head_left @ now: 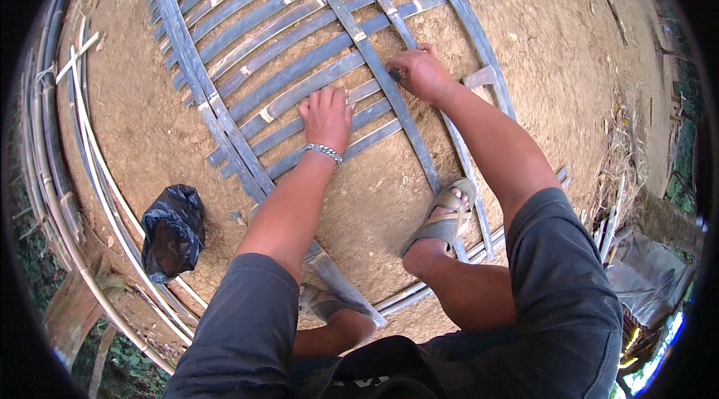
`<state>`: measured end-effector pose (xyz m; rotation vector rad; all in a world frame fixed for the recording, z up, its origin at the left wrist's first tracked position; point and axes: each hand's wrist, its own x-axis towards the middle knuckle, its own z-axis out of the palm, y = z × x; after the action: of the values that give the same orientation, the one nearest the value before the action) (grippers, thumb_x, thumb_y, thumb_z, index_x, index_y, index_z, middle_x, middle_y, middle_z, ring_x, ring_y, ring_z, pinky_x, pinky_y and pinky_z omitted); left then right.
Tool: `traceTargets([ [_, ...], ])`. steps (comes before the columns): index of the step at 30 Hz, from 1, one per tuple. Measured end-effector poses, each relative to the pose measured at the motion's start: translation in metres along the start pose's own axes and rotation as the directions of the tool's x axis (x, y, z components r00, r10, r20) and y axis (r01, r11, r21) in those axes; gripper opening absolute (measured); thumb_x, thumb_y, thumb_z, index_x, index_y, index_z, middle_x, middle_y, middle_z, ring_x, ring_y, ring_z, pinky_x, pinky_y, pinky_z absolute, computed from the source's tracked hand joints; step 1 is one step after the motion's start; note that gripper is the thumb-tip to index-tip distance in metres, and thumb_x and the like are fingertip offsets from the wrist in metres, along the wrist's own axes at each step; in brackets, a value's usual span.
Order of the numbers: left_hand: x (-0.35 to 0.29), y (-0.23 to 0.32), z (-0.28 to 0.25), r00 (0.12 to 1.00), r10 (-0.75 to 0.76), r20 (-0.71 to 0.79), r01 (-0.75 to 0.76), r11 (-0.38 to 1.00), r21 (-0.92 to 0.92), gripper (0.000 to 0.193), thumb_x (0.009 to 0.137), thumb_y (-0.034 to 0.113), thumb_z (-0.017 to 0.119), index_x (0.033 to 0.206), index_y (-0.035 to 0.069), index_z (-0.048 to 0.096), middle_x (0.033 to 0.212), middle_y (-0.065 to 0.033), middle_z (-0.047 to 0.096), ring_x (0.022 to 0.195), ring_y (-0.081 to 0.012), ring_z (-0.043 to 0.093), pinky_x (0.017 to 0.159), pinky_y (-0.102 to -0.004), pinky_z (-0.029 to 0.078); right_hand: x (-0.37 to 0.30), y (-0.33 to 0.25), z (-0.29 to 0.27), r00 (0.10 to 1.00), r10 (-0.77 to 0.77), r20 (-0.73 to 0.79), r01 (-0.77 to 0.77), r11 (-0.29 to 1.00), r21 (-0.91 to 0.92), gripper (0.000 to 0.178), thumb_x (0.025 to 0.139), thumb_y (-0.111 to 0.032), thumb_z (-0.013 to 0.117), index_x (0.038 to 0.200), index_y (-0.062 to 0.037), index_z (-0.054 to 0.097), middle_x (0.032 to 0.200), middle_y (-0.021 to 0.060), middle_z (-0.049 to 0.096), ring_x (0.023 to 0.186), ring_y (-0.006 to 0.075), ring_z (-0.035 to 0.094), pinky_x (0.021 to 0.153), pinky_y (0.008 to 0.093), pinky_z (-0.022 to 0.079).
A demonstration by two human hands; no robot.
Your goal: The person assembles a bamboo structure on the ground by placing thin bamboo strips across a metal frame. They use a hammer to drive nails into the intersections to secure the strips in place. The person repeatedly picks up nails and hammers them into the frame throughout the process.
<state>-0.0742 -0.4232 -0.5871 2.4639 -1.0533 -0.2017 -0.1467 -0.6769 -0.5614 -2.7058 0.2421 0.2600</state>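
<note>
A lattice of split bamboo slats [284,92] lies on the ground, with long strips crossing many shorter ones. My left hand [328,118] rests on the short slats, fingers stretched out and lying flat, a metal chain bracelet [323,150] at its wrist. Beside a long crossing strip [401,108], my right hand [421,73] is closed round a small dark object [394,74], mostly hidden by the fingers. A flat metal blade [480,77] shows just right of my right wrist; whether it joins the dark object is hidden.
Left of me a black plastic bag [173,234] sits on the bare earth. Long bamboo poles [46,129] and pale strips [93,137] lie along the left edge. My sandalled foot [446,219] stands beside the strips. A grey sheet [650,279] lies at the lower right.
</note>
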Motion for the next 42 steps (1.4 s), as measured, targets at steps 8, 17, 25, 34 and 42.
traceTargets([
  [8, -0.004, -0.007, 0.002, 0.999, 0.03, -0.045, -0.032, 0.999, -0.036, 0.033, 0.09, 0.024, 0.075, 0.12, 0.012, 0.067, 0.121, -0.0058, 0.062, 0.118, -0.0277, 0.055, 0.102, -0.0477, 0.036, 0.002, -0.013, 0.004, 0.991, 0.131, -0.001, -0.131, 0.991, -0.04, 0.032, 0.079, -0.007, 0.074, 0.109, -0.0205, 0.075, 0.107, 0.0059, 0.077, 0.108, 0.0269, 0.07, 0.112, 0.0475, 0.035],
  [17, -0.006, -0.007, 0.002, 0.999, 0.031, -0.037, -0.033, 0.998, -0.049, 0.033, 0.091, 0.025, 0.075, 0.12, 0.011, 0.069, 0.122, -0.0055, 0.062, 0.118, -0.0261, 0.055, 0.105, -0.0469, 0.035, 0.002, -0.016, 0.012, 0.987, 0.161, -0.023, -0.162, 0.986, -0.036, 0.037, 0.078, -0.007, 0.075, 0.114, -0.0186, 0.074, 0.109, 0.0042, 0.076, 0.106, 0.025, 0.07, 0.112, 0.0474, 0.035],
  [25, -0.006, -0.009, 0.003, 0.996, 0.05, -0.073, -0.055, 0.996, -0.07, 0.034, 0.091, 0.024, 0.075, 0.121, 0.01, 0.068, 0.121, -0.0061, 0.063, 0.118, -0.027, 0.055, 0.105, -0.0475, 0.035, -0.002, -0.017, 0.013, 0.984, 0.177, -0.018, -0.177, 0.984, 0.002, 0.035, 0.084, -0.005, 0.066, 0.115, -0.0192, 0.073, 0.112, 0.0059, 0.076, 0.111, 0.0263, 0.07, 0.119, 0.0471, 0.031],
  [34, -0.005, -0.009, 0.005, 0.997, 0.049, -0.068, -0.053, 0.997, -0.052, 0.032, 0.09, 0.024, 0.075, 0.118, 0.01, 0.069, 0.121, -0.0068, 0.064, 0.117, -0.0279, 0.055, 0.105, -0.0479, 0.035, -0.007, -0.024, 0.006, 0.982, 0.187, -0.009, -0.182, 0.966, 0.186, 0.046, 0.089, -0.002, 0.06, 0.133, -0.0185, 0.062, 0.116, 0.0056, 0.076, 0.11, 0.0268, 0.071, 0.124, 0.0488, 0.027],
  [42, -0.004, -0.006, 0.004, 0.996, 0.042, -0.072, -0.045, 0.998, -0.032, 0.033, 0.09, 0.025, 0.075, 0.119, 0.01, 0.07, 0.122, -0.0059, 0.064, 0.117, -0.0271, 0.056, 0.104, -0.0468, 0.036, -0.007, -0.02, 0.014, 0.976, 0.218, -0.009, -0.215, 0.968, 0.129, 0.057, 0.088, 0.001, 0.059, 0.142, -0.0171, 0.054, 0.117, 0.0098, 0.077, 0.114, 0.0305, 0.07, 0.127, 0.0497, 0.024],
])
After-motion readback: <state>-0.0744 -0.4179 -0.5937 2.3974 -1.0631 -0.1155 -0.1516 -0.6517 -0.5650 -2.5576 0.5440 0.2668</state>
